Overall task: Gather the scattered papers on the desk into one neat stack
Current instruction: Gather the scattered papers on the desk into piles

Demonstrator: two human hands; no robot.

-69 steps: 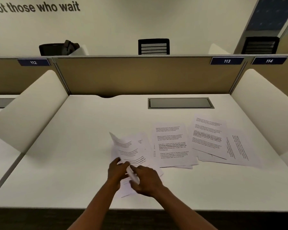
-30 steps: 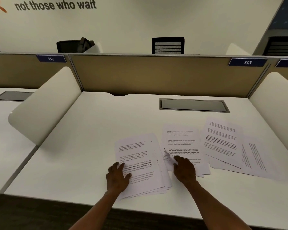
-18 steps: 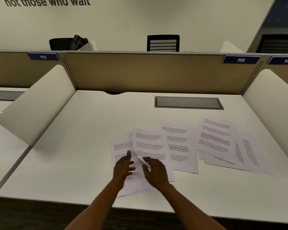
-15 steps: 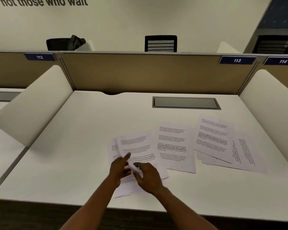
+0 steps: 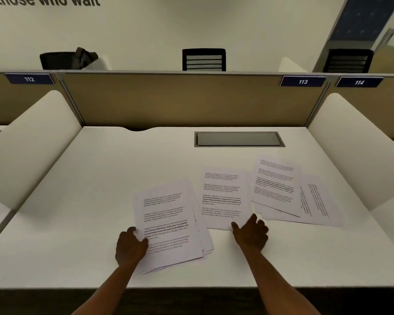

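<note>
Right now, looking down from my head camera, I am pressing my left hand (image 5: pixel 130 245) onto the near left edge of the gathered stack (image 5: pixel 168 226), thumb lying on the top sheet and the other fingers curled loosely at its margin. The stack is lying fanned and uneven near the front of the white desk (image 5: pixel 105 178). My right hand (image 5: pixel 250 234) is resting with fingers spread apart on the near right corner of a single printed sheet (image 5: pixel 223 196) just beside the stack. Further right, a loose overlapping pile of papers (image 5: pixel 282 189) is sitting askew, apart from both hands.
</note>
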